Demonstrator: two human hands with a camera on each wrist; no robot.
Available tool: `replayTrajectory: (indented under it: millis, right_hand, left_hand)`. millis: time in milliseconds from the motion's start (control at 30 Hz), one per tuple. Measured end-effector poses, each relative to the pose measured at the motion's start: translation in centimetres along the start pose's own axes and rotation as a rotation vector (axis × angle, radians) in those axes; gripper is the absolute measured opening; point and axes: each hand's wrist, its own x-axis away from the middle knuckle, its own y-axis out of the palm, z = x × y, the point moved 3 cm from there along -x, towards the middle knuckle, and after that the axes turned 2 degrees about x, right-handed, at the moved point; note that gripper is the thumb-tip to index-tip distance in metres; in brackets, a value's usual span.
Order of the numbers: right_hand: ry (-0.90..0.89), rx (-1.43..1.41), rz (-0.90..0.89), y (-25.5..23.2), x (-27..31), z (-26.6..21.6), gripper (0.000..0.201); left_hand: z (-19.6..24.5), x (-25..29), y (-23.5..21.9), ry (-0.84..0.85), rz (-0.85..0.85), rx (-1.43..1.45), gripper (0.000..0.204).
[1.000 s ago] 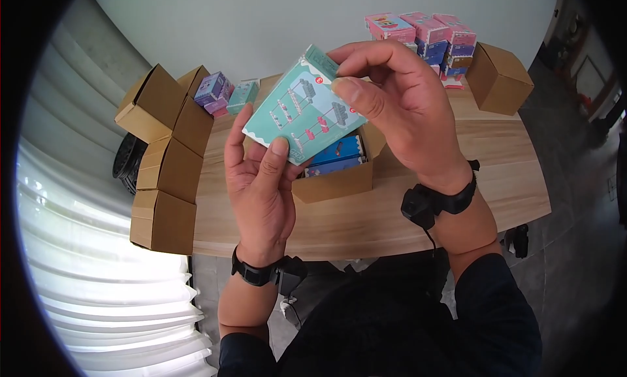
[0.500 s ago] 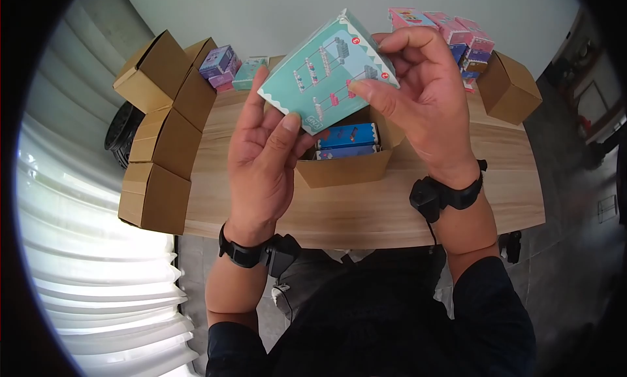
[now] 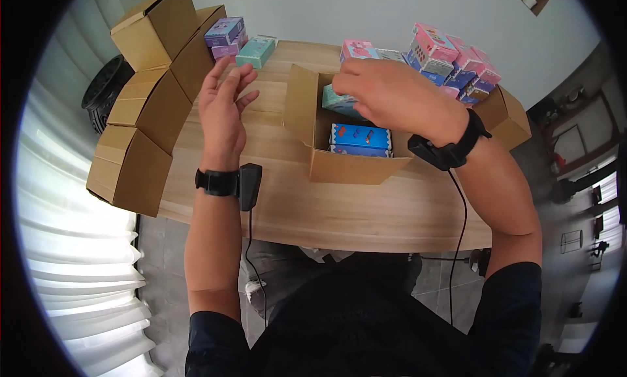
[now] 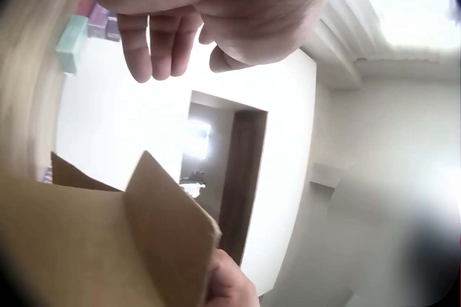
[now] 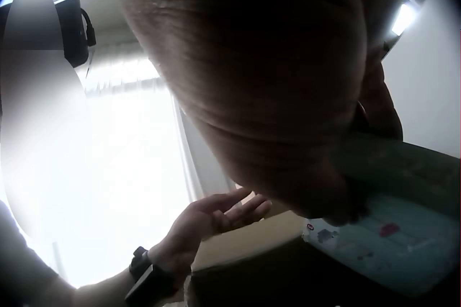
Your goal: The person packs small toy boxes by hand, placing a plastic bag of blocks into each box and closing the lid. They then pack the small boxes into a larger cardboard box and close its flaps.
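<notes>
My right hand point(image 3: 398, 96) reaches over the open cardboard box point(image 3: 349, 166), its fingers on a mint-green box point(image 3: 337, 101) at the carton's back left. The right wrist view shows the thumb and fingers pinching this mint box point(image 5: 389, 242), which is partly hidden by the hand. In front of it, blue boxes point(image 3: 360, 136) lie inside the carton. My left hand point(image 3: 223, 109) is raised left of the carton, fingers loosely bent and holding nothing; in the left wrist view its fingers point(image 4: 164, 44) hang over the carton's flap point(image 4: 173, 228).
Brown cartons point(image 3: 140, 145) line the table's left edge. Purple boxes point(image 3: 224, 31) and another mint box point(image 3: 257, 51) stand at the back left. Pink and blue boxes point(image 3: 436, 47) are stacked at the back right, beside one more brown carton point(image 3: 513, 119).
The mint box has gone from in front of me down into the open carton with my right hand. My left hand has let go of it and moved left. The view has shifted.
</notes>
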Motion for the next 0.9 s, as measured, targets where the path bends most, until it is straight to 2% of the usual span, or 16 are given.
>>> replayTrajectory:
  millis: [133, 233, 433, 533, 633, 733, 800, 867, 900]
  right_hand:
    - [-0.002, 0.051, -0.198, 1.9, -1.7, -0.7, 0.019]
    - [0.104, 0.085, -0.607, 3.6, -2.8, -1.1, 0.016]
    - [0.146, -0.018, -0.717, 5.2, -2.6, -0.5, 0.028]
    - [0.173, -0.063, -0.706, 4.9, -2.5, -0.4, 0.030]
    - [0.104, -0.136, -0.549, 3.9, -1.9, 0.2, 0.028]
    - [0.259, -0.282, -0.527, -0.9, -1.1, 1.5, 0.030]
    - [0.375, -0.605, -0.363, -2.4, 0.1, 5.8, 0.034]
    - [0.550, -0.456, -0.168, -3.7, 1.6, 11.6, 0.040]
    - [0.601, -0.161, -0.079, -3.8, 2.7, 14.3, 0.042]
  left_hand:
    - [-5.5, -0.4, -1.9, -0.149, -0.009, 0.025, 0.052]
    - [-7.5, -0.6, -2.5, -0.183, -0.040, -0.002, 0.052]
    - [-8.2, -0.4, -2.2, -0.183, -0.101, -0.086, 0.047]
    - [-8.9, -0.5, -2.3, -0.193, -0.109, -0.063, 0.047]
    - [-9.3, -0.7, -2.4, -0.174, -0.115, -0.058, 0.045]
    - [-8.9, -0.9, -2.5, -0.147, -0.092, -0.071, 0.042]
    - [-8.6, -1.0, -2.6, -0.146, -0.069, -0.079, 0.041]
    - [-8.6, -1.1, -2.6, -0.151, -0.048, -0.083, 0.039]
    - [-8.7, -1.1, -2.6, -0.152, -0.043, -0.085, 0.040]
